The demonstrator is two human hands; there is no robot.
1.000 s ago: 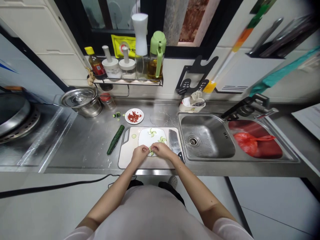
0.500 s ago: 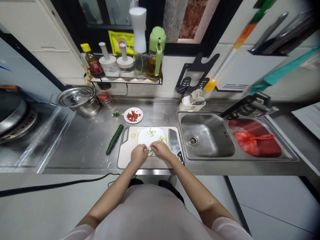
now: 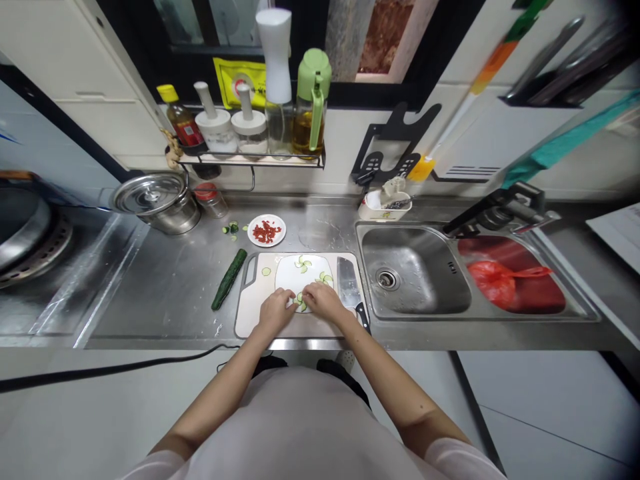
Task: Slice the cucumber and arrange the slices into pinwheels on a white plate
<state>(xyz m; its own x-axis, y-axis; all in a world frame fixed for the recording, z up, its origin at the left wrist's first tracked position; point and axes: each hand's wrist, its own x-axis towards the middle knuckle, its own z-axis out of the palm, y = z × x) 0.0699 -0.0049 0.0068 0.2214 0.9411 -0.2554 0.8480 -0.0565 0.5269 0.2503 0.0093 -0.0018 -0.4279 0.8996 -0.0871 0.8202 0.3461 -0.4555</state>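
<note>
No word, brand or number can be read for certain. Above the narrow black-railed shelf (image 3: pixel 250 159), the bright yellow flat packet (image 3: pixel 231 75) bears a round red-and-white emblem beside dark lettering, too blurred to decipher. At the shelf's left end, the dark yellow-capped bottle (image 3: pixel 179 119) wears a red label (image 3: pixel 193 136) with a small pale square; any print on it is too small to tell.
</note>
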